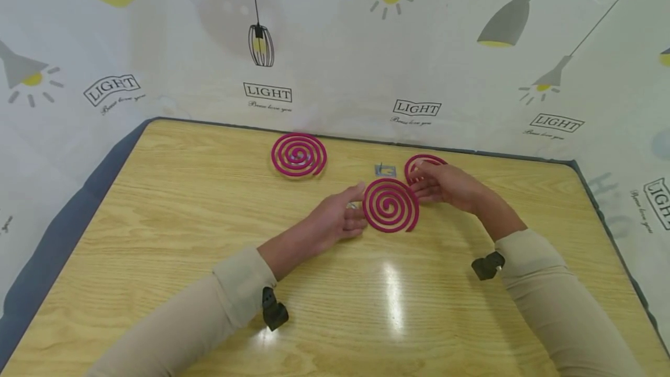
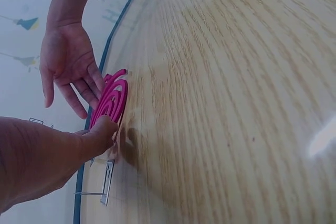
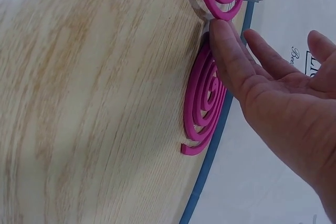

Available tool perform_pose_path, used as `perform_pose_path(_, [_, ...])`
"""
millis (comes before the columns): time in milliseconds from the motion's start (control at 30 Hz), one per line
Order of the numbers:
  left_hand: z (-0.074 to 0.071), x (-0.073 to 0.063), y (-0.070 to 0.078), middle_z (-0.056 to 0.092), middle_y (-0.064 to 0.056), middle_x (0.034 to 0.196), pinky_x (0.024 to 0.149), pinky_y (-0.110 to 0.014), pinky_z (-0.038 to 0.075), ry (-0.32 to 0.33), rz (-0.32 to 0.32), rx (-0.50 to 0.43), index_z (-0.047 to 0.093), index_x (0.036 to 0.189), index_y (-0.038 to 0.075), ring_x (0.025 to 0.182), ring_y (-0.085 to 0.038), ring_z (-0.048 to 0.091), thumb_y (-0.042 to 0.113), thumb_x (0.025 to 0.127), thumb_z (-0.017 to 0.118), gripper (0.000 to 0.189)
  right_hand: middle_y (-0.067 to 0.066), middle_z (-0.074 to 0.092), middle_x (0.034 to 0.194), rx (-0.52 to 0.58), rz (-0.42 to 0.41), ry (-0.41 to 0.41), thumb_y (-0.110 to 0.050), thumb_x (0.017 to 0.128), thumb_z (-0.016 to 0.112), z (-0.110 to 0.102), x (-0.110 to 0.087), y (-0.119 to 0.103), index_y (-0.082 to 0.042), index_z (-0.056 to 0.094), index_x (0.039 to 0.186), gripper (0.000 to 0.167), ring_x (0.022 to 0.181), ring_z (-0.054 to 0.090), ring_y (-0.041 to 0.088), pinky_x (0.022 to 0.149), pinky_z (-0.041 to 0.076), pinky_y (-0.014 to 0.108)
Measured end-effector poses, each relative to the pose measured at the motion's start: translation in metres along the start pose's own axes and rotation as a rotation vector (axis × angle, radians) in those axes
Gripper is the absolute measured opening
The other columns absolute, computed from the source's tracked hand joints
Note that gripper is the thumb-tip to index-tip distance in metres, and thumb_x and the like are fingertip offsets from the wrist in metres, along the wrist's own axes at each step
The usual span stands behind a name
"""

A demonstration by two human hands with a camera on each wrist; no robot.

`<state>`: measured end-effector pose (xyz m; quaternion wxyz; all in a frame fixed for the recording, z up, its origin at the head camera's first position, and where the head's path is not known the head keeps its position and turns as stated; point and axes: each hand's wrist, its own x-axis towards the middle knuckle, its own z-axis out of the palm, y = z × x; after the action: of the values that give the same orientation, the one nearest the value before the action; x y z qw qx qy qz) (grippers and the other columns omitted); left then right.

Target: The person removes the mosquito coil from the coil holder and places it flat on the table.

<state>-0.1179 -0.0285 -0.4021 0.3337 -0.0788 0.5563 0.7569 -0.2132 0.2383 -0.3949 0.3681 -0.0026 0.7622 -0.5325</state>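
Observation:
A magenta mosquito coil (image 1: pixel 391 205) lies between the two hands, its surface seeming slightly raised above the wood. Beside its left rim is my left hand (image 1: pixel 335 217), thumb and fingertips at the edge; in the left wrist view the thumb (image 2: pixel 104 129) touches the coil (image 2: pixel 113 98). On the opposite side, my right hand (image 1: pixel 447 185) holds its fingers extended near the rim and partly covers another coil (image 1: pixel 419 162). The right wrist view shows the right hand's fingers (image 3: pixel 231 59) straight, in front of that second coil (image 3: pixel 197 108).
A third coil (image 1: pixel 298 155) sits at the back left, with something metallic beneath its centre. Behind the middle coil stands a small metal coil stand (image 1: pixel 385 170) with an upright prong. A lamp-printed cloth (image 1: pixel 335 45) rises behind the wooden table (image 1: pixel 209 191).

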Motion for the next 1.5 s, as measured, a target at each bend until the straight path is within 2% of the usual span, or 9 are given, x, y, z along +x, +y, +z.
perform_pose_path(367, [0.002,0.002,-0.001,0.042,-0.032,0.142,0.111,-0.049,0.038,-0.004,-0.005,0.017,0.035,0.148,0.002,0.132,-0.043,0.045,0.053,0.099,0.043,0.070,0.030,0.049,0.133,-0.042,0.008,-0.004,-0.042,0.104,0.040,-0.002,-0.002,-0.002,0.009,0.039,0.141,0.063,0.120,0.054,0.038,0.104,0.047,0.045])
perform_pose_path(633, [0.002,0.001,0.000,0.034,-0.035,0.147,0.111,-0.051,0.036,-0.023,-0.008,0.021,0.031,0.150,0.002,0.135,-0.046,0.038,0.053,0.100,0.043,0.073,0.027,0.051,0.133,-0.068,0.035,-0.008,-0.047,0.102,0.044,-0.001,-0.003,-0.004,0.007,0.042,0.140,0.066,0.120,0.056,0.036,0.103,0.048,0.043])
perform_pose_path(1200, [0.000,-0.003,-0.001,0.029,-0.033,0.151,0.114,-0.051,0.033,-0.049,-0.008,0.050,0.026,0.150,-0.004,0.138,-0.046,0.034,0.053,0.100,0.042,0.078,0.030,0.051,0.136,-0.085,0.027,-0.014,-0.036,0.104,0.040,-0.003,-0.007,-0.011,0.009,0.041,0.137,0.055,0.122,0.055,0.041,0.104,0.047,0.047])
perform_pose_path(1500, [-0.001,-0.008,0.004,0.031,-0.028,0.152,0.114,-0.049,0.033,-0.037,-0.001,0.061,0.029,0.149,-0.004,0.139,-0.042,0.035,0.052,0.100,0.042,0.076,0.028,0.051,0.136,-0.117,0.023,0.004,-0.049,0.101,0.043,0.000,-0.008,-0.019,0.009,0.041,0.138,0.069,0.120,0.056,0.037,0.101,0.050,0.043])
